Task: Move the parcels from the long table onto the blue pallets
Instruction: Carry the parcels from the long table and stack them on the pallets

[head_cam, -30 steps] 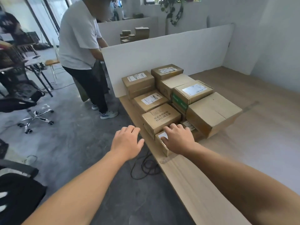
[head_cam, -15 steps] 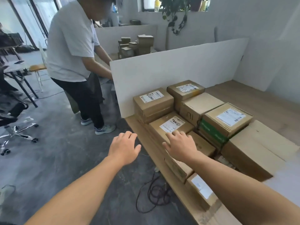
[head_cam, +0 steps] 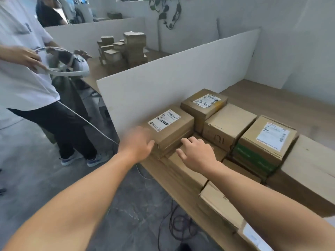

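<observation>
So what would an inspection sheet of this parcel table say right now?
Surface: long wooden table, bare at its far side.
Job's things: cardboard parcels packed together near the front edge; labelled parcel nearest the white divider board; blue pallets not in view.
Clutter: nothing seen.
Hands: left hand, blurred, at the labelled parcel's near corner; right hand resting on a lower parcel.
Cables: dark cables coiled on the floor; white cable trailing toward the floor.
Surroundings: another person holding a white headset; more boxes beyond the divider.
</observation>
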